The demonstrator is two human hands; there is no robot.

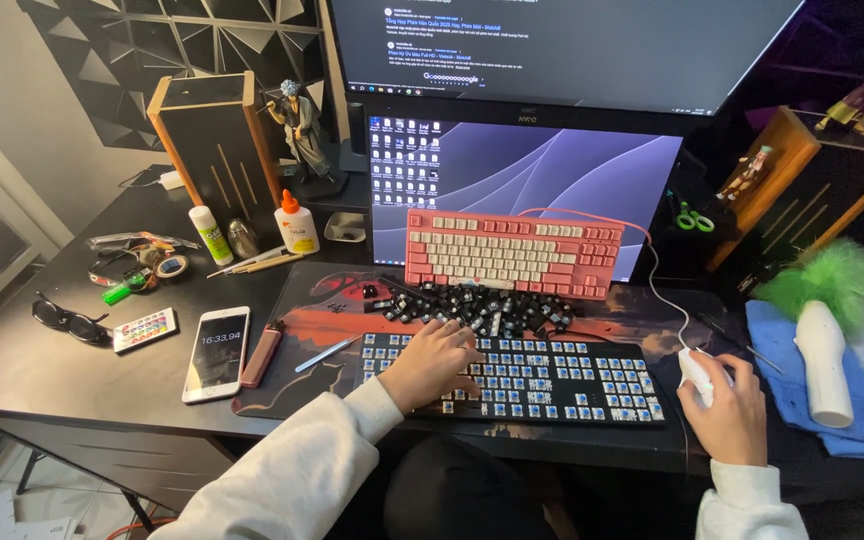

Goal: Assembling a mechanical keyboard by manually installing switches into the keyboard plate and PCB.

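- The left hand (439,358) lies palm down on the left half of a black keyboard (552,385) whose caps are off, so its rows of blue switches show. The fingers are spread and a little curled, pressing on the board and closed round nothing.
- The right hand (727,405) is cupped over a white mouse (693,368) at the near right of the desk, fingers wrapped over its back. The mouse's cord runs away toward the far side.
- The stripped keyboard lies with its long axis left to right, close to the near edge of the desk (42,365), on a dark desk mat (302,320) printed in red. The left hand is on it, while the right hand is just off its right end.
- Just beyond the keyboard is a loose heap of black keycaps (482,305). It lies straight ahead of the left fingertips and near them, and well apart from the right hand.
- Farther off, a pink keyboard with white keys (512,252) leans against the lower monitor (542,165), its long axis also left to right.
- Left of the stripped board on the mat lie a thin metal tool (327,353) and a reddish-brown case (262,353), both nearer the left hand. A white smartphone (217,352) lies beyond them.
- At the right, a white-handled green fluffy duster (824,320) rests on a blue cloth (852,410), close beside the right hand.
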